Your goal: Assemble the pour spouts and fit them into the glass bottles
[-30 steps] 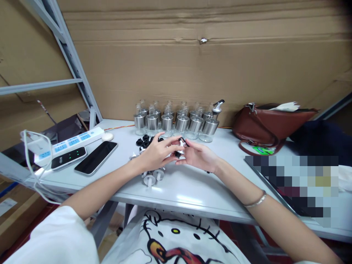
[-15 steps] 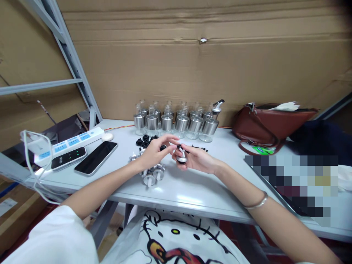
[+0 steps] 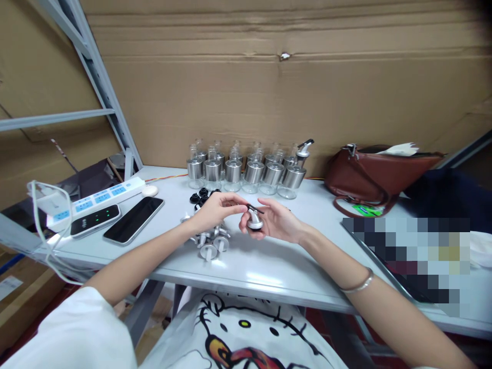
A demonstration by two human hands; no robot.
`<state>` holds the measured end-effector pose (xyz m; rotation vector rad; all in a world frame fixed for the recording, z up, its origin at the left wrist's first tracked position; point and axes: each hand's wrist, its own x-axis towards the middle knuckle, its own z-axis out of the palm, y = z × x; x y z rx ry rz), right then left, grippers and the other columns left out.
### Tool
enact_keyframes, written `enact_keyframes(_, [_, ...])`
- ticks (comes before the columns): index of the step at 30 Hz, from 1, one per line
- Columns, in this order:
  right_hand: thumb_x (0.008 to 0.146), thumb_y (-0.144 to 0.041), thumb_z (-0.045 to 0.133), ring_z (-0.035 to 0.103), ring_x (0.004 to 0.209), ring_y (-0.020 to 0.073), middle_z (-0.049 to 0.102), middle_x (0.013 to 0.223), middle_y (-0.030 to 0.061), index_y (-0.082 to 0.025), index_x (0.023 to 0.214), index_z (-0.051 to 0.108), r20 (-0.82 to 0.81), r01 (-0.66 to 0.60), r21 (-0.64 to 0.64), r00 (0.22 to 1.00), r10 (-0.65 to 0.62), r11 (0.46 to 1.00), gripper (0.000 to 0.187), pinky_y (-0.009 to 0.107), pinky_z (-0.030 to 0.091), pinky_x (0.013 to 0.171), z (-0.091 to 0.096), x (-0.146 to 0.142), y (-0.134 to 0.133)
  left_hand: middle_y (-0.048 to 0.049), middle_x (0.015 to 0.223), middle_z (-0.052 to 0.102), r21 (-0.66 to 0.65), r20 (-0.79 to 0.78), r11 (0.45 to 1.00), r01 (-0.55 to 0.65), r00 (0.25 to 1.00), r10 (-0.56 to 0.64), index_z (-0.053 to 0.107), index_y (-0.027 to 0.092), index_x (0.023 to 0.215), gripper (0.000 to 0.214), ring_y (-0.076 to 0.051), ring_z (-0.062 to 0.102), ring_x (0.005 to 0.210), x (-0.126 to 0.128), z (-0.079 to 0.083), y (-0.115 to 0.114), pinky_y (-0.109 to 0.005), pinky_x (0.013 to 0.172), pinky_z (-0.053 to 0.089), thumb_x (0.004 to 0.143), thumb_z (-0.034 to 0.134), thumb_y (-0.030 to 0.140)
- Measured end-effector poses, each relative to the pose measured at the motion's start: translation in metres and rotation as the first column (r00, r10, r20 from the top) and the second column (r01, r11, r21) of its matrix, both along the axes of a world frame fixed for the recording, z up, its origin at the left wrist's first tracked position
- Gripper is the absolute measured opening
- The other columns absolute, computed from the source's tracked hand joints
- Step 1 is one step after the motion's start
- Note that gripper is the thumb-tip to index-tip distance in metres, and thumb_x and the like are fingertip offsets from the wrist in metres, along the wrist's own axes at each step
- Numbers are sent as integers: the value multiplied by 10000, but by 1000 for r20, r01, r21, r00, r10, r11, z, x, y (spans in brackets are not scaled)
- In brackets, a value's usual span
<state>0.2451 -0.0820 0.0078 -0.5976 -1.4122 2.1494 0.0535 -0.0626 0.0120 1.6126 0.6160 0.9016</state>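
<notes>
A silver pour spout [image 3: 254, 221] with a black flap is in my right hand [image 3: 279, 221], its round base held by the curled fingers while the thumb sits raised and apart. My left hand [image 3: 220, 209] pinches the left end of the black flap between thumb and fingertips. Below and behind my left hand lies a pile of silver spout parts [image 3: 209, 250] with round discs and white stems. Small black parts [image 3: 195, 198] are heaped just past it, partly hidden by that hand.
Several glass bottles with steel sleeves [image 3: 233, 171] stand in rows at the back, the right one topped by a spout [image 3: 303, 148]. A phone [image 3: 134, 220], a power strip [image 3: 102, 197] and cables lie left. A brown bag [image 3: 369, 174] sits at the right.
My left fingers have closed from a looser pose into a pinch at the black flap. The flap now points out to the right above the spout. My right thumb has lifted away.
</notes>
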Motion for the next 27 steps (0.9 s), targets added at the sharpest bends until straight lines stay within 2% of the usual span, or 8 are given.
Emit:
enact_keyframes(2, [870, -470, 402, 431, 556, 113, 601, 842, 112, -66, 898, 627, -18, -14, -2, 1000, 13, 1000, 463, 265, 296, 531, 1, 1, 1, -17, 712, 690, -11, 13, 999, -36, 999, 36, 676, 115, 825, 265, -125, 624, 658, -1, 0, 2, -280, 725, 455, 678, 752, 322])
enact_keyframes(5, [872, -432, 462, 419, 574, 105, 579, 819, 85, -77, 965, 621, -37, 7, -35, 999, -8, 999, 399, 248, 289, 526, 2, 3, 2, -12, 703, 684, -31, 40, 999, -38, 998, 39, 680, 116, 827, 290, -117, 609, 656, -1, -1, 6, -271, 713, 448, 660, 767, 336])
enact_keyframes(9, [894, -468, 474, 350, 543, 86, 530, 755, 44, -103, 936, 623, -35, 39, -35, 999, -40, 999, 396, 227, 254, 482, 2, 3, 1, -15, 753, 687, -11, 63, 998, -60, 996, 61, 683, 127, 838, 296, -123, 613, 719, -1, -3, 8, -269, 741, 450, 651, 774, 338])
enact_keyframes(13, [883, -546, 462, 321, 540, 81, 506, 747, 38, -93, 948, 627, 5, 26, -7, 1000, -25, 1000, 486, 225, 241, 465, 3, 2, -2, -28, 802, 692, -13, 28, 999, -50, 998, 51, 680, 131, 851, 289, -139, 626, 758, -1, -3, 6, -282, 759, 461, 660, 764, 331])
enact_keyframes(21, [780, -702, 482, 315, 497, 62, 489, 741, 14, -119, 895, 590, 42, 17, 24, 999, -18, 1000, 604, 232, 226, 456, 2, 2, 0, 11, 626, 616, 34, 43, 999, 4, 999, -5, 646, 119, 798, 205, -98, 568, 605, -1, -2, 3, -263, 681, 443, 711, 726, 286])
enact_keyframes(27, [792, -634, 536, 345, 524, 76, 522, 738, 20, -137, 842, 584, 18, 74, 37, 997, -74, 997, 503, 227, 217, 448, 1, -1, 0, -37, 787, 681, 68, 8, 997, -47, 999, 47, 692, 124, 824, 228, -136, 610, 744, -2, -3, 5, -276, 750, 453, 690, 736, 303])
